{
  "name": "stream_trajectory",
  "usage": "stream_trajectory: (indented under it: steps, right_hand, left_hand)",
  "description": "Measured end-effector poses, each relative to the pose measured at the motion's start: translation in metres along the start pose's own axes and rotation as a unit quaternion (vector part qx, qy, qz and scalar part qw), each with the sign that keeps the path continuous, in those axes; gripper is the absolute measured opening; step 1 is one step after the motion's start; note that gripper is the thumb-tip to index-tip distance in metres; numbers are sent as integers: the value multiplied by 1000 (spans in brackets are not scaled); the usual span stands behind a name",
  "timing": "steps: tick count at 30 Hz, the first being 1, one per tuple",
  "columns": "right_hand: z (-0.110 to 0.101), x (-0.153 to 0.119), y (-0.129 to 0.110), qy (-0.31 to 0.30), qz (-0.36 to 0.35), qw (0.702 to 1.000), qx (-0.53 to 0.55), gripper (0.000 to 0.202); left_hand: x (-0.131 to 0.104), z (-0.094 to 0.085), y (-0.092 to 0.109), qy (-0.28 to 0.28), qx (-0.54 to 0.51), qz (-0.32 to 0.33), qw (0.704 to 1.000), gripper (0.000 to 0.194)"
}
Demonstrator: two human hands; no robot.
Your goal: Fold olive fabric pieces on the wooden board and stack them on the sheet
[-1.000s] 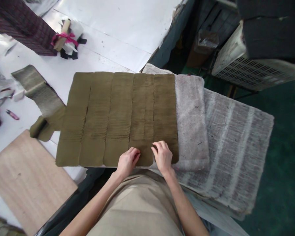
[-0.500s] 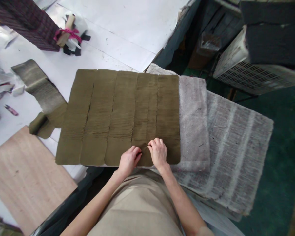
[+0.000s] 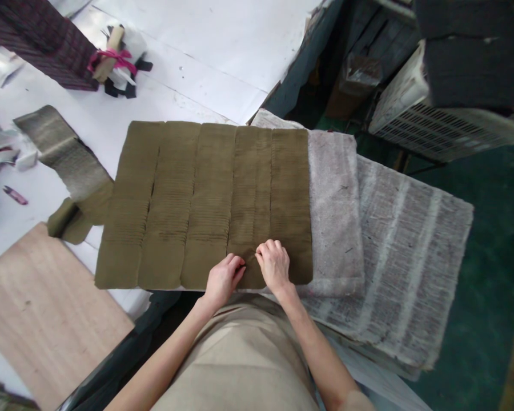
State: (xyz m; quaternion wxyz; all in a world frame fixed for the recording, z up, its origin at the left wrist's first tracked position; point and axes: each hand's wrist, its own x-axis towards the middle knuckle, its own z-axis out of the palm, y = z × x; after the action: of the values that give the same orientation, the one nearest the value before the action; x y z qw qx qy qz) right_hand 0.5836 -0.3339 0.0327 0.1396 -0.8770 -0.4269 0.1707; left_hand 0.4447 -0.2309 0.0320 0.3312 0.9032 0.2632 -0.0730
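Several olive-green fabric pieces (image 3: 212,171) lie in an overlapping row, spread across a grey cloth-covered board (image 3: 334,217). My left hand (image 3: 223,278) is closed, thumb and fingers pinching the olive fabric near its front edge. Close by on the right, my right hand (image 3: 274,264) is also closed in a pinch on the same fabric piece. A small fold of cloth rises between the two hands. Rows of fine ridges run across the middle of the pieces.
A larger grey striped padded board (image 3: 411,262) sits underneath at the right. At the left lie a plywood sheet (image 3: 47,319), loose olive scraps (image 3: 79,220) and a pink cutter (image 3: 15,195). Beyond the table stands a white plastic crate (image 3: 411,108). Dark purple fabric (image 3: 38,43) is stacked at the back left.
The view has shifted slightly, so everything sits a little further left. Both hands keep their pinch at nearly the same place on the olive fabric.
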Motion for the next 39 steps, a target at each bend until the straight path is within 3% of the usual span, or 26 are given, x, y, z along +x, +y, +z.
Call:
stream_trajectory:
  steps: [5, 10, 15, 20, 24, 28, 30, 33, 35, 39]
  right_hand:
    - [0, 0, -2, 23, 31, 999, 3, 14]
    - [2, 5, -1, 6, 27, 1000, -14, 12]
    - [-2, 9, -3, -7, 0, 1000, -22, 8]
    - [-12, -6, -4, 1, -41, 999, 21, 4]
    - [-11, -21, 0, -15, -82, 991, 103, 5]
    - [-8, -30, 4, -52, -128, 973, 182, 12]
    - [-8, -33, 5, -61, -134, 962, 229, 14]
    - [-7, -37, 4, -51, -82, 937, 336, 12]
    - [-5, -40, 1, -39, 1, 910, 412, 9]
    - [3, -43, -3, -38, 141, 844, 517, 35]
  left_hand:
    - [-1, 2, -2, -1, -8, -2, 1000, 8]
    - [0, 1, -1, -1, -8, -6, 1000, 8]
    - [1, -1, 0, -1, -9, -1, 1000, 7]
    - [-2, 4, -1, 18, 5, 0, 1000, 7]
    - [-9, 8, -3, 94, 20, -2, 995, 19]
    - [-11, -4, -6, 202, 22, -9, 979, 50]
    - [-9, -15, -8, 171, 8, 12, 985, 50]
    - [-6, -28, -11, 52, -74, 41, 995, 17]
    - [-6, -30, -13, 16, -141, 10, 990, 11]
    - [-10, -24, -17, 0, -242, -70, 968, 17]
